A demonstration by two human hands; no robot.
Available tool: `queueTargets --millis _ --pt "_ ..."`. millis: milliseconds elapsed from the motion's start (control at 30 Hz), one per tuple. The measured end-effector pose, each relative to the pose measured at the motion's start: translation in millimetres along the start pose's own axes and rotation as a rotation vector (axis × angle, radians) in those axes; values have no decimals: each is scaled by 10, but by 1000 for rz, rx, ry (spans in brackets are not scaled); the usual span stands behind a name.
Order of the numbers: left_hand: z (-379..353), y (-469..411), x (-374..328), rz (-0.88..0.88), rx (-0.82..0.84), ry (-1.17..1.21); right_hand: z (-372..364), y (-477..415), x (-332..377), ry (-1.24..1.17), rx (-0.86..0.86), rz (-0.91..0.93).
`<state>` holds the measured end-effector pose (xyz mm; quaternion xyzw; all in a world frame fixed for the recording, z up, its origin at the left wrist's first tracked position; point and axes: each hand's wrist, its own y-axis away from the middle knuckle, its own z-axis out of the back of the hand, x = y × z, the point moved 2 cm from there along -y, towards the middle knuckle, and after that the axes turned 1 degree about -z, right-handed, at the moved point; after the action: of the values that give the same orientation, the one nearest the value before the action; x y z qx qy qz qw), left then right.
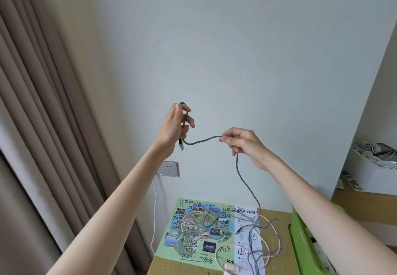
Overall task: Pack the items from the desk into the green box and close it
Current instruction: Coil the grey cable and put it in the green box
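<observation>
While left hand (176, 124) and right hand (245, 145) pinch grey cable (202, 141) (raised), tail on desk (163, 266).

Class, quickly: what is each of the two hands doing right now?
Left hand: holds the grey cable near its plug end.
Right hand: pinches the same cable further along.

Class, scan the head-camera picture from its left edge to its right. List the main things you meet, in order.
Brown curtain → left hand → grey cable stretched between the hands → right hand → green box → white box of cables.
</observation>
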<state>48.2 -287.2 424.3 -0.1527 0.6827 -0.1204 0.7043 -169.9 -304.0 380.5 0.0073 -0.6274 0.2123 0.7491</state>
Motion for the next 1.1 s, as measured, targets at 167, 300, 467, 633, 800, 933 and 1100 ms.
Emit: queueTargets --millis 167,300,467,633,800,933,1100 --pt "-116 90 78 58 201 -230 -134 0 248 60 15 120" --pt "-230 176 120 125 370 -310 -187 -5 355 145 2 164" --pt "-359 250 138 175 493 -347 -198 -33 339 161 -127 173" --pt "-451 338 174 160 569 -367 -146 -56 296 220 -52 104" --pt "-359 316 203 230 542 -394 -25 -10 235 133 111 27" --pt "-328 340 248 241 528 -432 -32 -23 231 187 112 62" --pt "-333 395 273 124 478 -500 -74 -89 274 257 84 117"
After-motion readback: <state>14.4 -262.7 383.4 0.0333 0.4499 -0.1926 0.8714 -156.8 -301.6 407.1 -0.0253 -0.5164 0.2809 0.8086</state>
